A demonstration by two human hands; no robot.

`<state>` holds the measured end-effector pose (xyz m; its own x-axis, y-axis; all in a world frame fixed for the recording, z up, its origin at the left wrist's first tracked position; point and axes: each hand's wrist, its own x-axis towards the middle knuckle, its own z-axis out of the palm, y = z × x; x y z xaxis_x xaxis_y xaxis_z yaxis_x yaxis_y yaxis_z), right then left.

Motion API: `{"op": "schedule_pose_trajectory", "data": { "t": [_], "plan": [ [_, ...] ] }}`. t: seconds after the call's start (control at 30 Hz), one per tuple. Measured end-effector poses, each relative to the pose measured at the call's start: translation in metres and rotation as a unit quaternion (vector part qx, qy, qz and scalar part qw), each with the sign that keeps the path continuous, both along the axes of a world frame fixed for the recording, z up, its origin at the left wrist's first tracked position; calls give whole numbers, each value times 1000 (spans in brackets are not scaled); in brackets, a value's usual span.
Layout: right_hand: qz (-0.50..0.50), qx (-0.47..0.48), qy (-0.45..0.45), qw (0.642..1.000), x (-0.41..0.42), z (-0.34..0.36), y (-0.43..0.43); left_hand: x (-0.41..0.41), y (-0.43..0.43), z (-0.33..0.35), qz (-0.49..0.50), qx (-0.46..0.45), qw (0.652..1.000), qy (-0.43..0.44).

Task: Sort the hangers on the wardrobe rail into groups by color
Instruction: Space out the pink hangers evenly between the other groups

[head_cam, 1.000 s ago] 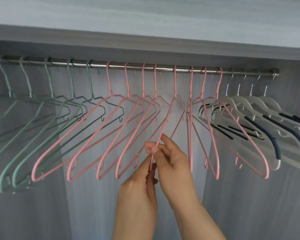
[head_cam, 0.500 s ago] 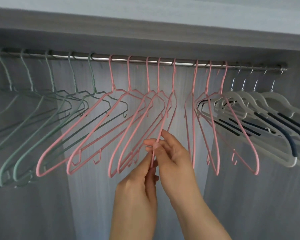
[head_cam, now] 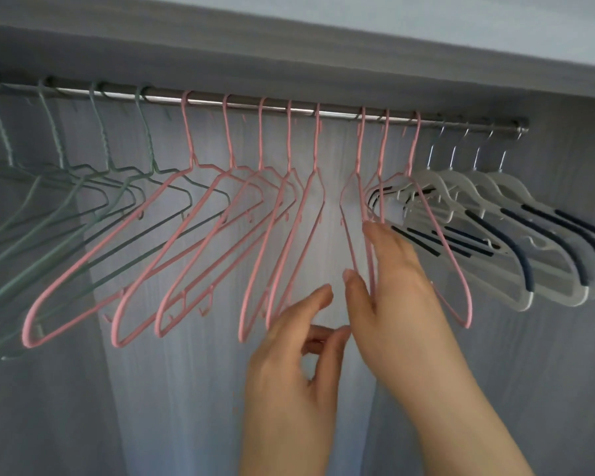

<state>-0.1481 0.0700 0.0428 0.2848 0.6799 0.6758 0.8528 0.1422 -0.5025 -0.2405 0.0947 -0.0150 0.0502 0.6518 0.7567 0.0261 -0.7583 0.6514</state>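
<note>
Head view: right hand (head_cam: 392, 280) spread, touching pink hanger (head_cam: 360, 146); left hand (head_cam: 298, 341) relaxed, empty, just beside.

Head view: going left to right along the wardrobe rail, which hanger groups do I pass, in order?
By their hooks on the rail: green hangers → pink hangers → white hangers with dark strips.
</note>
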Motion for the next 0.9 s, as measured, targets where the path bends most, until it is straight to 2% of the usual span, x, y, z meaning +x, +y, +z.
{"op": "schedule_pose_trajectory", "data": {
  "t": [0.1, 0.33, 0.67, 0.9],
  "plan": [
    [-33, -47, -29, 998, 8, 12, 8, 18, 7, 0, -80, -91, 991, 55],
    [-82, -108, -22, 991, 17, 23, 12, 31, 12, 3, -65, -63, 991, 100],
    [-27, -73, -1, 997, 15, 19, 18, 24, 14, -1, -5, -39, 995, 96],
    [-10, -63, 11, 998, 14, 19, 19, 24, 15, -1, 0, -27, 996, 86]
  ]
}}
